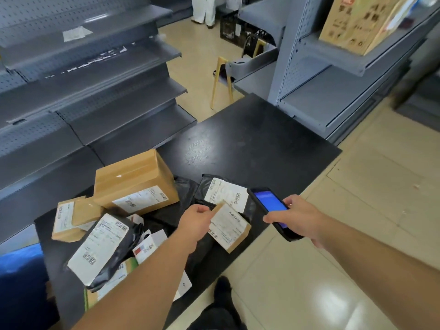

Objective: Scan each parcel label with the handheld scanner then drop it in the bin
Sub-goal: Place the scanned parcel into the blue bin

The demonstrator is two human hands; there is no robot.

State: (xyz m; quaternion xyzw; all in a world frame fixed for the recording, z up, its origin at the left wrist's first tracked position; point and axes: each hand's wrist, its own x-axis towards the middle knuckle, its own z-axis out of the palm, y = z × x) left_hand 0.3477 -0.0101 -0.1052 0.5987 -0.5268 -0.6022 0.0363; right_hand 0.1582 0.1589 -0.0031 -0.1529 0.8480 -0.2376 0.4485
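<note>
My left hand (196, 219) grips a small brown cardboard parcel (229, 228) with a white label, lifted near the front edge of the black table (250, 144). My right hand (298, 216) holds the black handheld scanner (271, 206); its blue screen faces up and its top end points at the parcel. Just behind lies a black poly-bag parcel (223, 192) with a white label. To the left sit a large brown box (134, 181), a smaller brown box (73, 217) and a black bag parcel (104, 244) with a long label, piled with several others.
Grey metal shelving (90, 75) runs along the table's left side, and another grey shelf unit (333, 75) stands at the right with a cardboard box on it. A blue bin (21, 277) sits at the lower left. A person stands far back. Tiled floor lies to the right.
</note>
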